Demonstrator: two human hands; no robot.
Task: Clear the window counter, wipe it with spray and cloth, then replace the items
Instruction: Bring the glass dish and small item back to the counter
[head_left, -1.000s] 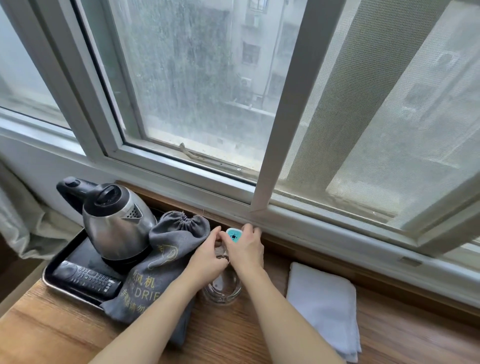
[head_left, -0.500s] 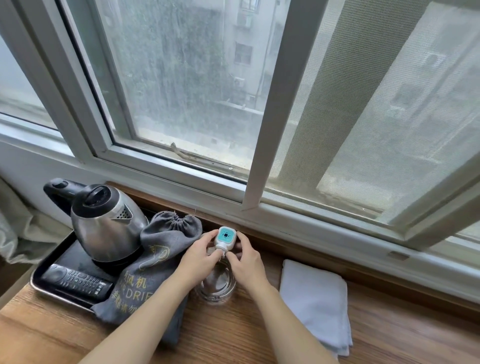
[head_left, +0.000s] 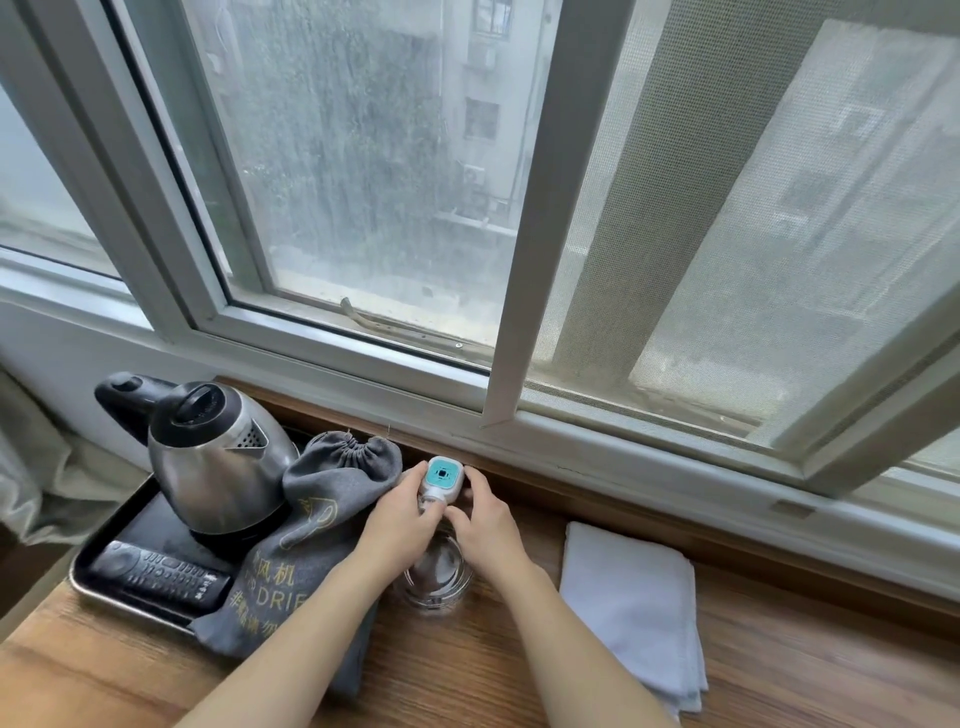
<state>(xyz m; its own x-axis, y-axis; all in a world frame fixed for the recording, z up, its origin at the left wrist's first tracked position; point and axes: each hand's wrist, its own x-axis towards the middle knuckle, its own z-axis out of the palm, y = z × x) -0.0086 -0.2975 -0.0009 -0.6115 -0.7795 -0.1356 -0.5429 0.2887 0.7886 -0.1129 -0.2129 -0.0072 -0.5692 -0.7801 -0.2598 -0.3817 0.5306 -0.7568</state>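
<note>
- Both my hands have drawn the small white device (head_left: 440, 478) with the teal face back from the window rail, above the glass jar (head_left: 439, 577)
- My left hand (head_left: 397, 519) and right hand (head_left: 485, 525) pinch it, fingers curled round its sides, at lower centre of the frame
- Folded cloth (head_left: 631, 603) lies on the tabletop (head_left: 779, 670) at lower right; kettle (head_left: 218, 457) and grey bag (head_left: 306, 525) sit at lower left

A white device (head_left: 440, 480) with a teal face and a small dark square mark was held between the hands. Left of the left hand (head_left: 397, 525), a grey bag (head_left: 311, 525) was printed with yellow lettering. Right of the right hand (head_left: 485, 527), a white cloth (head_left: 631, 603) was seen on brown wood-grain counter (head_left: 467, 670).
</note>
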